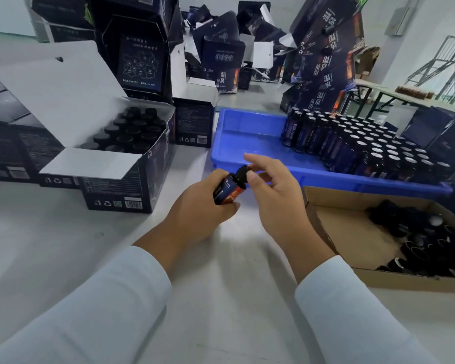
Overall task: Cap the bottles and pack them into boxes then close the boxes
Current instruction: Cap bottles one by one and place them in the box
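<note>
black cap (241, 172) pinched by right hand (272, 190) atop one bottle (227, 189) gripped in left hand (204, 206).

A small dark bottle (227, 190) with an orange-and-blue label is tilted, black cap (241, 174) on its neck. Uncapped bottles (365, 148) stand upright in rows in the blue tray (247, 132). Capped bottles fill the open box (126, 164) at left. Loose caps (420, 240) lie in the carton (347, 227)

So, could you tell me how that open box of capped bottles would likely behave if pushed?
The open box looks nearly full of capped bottles, so probably heavy and likelier to slide than tip. Its raised lid flap looks like thin card and would likely flex.
</note>
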